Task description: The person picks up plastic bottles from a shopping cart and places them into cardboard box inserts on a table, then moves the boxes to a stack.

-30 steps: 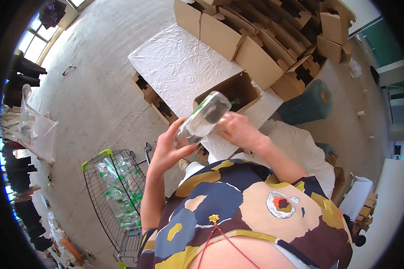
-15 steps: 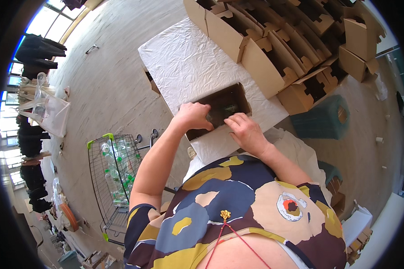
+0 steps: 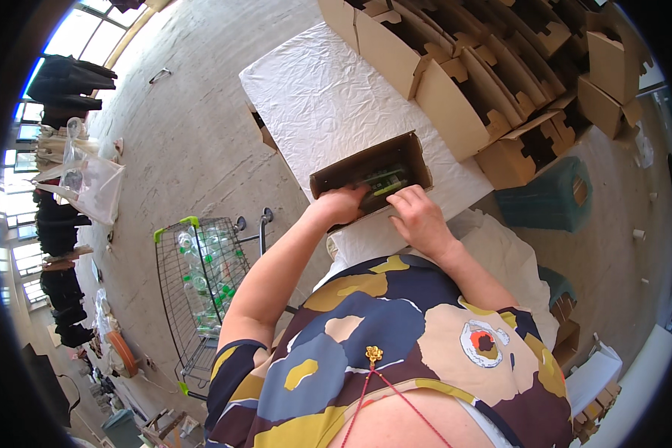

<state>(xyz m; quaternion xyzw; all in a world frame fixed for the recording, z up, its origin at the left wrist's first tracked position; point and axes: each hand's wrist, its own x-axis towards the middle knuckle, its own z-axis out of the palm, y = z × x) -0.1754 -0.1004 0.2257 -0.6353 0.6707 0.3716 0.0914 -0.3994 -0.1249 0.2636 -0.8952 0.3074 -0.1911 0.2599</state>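
An open brown cardboard box (image 3: 325, 182) stands on the white-covered table in front of me. Inside it lies a dark bottle-like item with a green and dark label (image 3: 387, 181), partly in shadow. My left hand (image 3: 339, 205) reaches over the near rim into the box; its fingertips are hidden inside, beside the item. My right hand (image 3: 420, 219) is closed over the box's near wall towards the right corner, with bent fingers over the edge and thumb outside.
More open cardboard boxes (image 3: 455, 112) crowd the table's far right. A wire shopping cart (image 3: 173, 280) with clear, green-capped bottles stands to my left. Right of the white-covered table (image 3: 306, 89) is a green stool-like piece (image 3: 545, 198).
My left hand has gone deeper into the box, and the item inside shows more clearly. The right hand stays near the rim. The whole view has shifted slightly.
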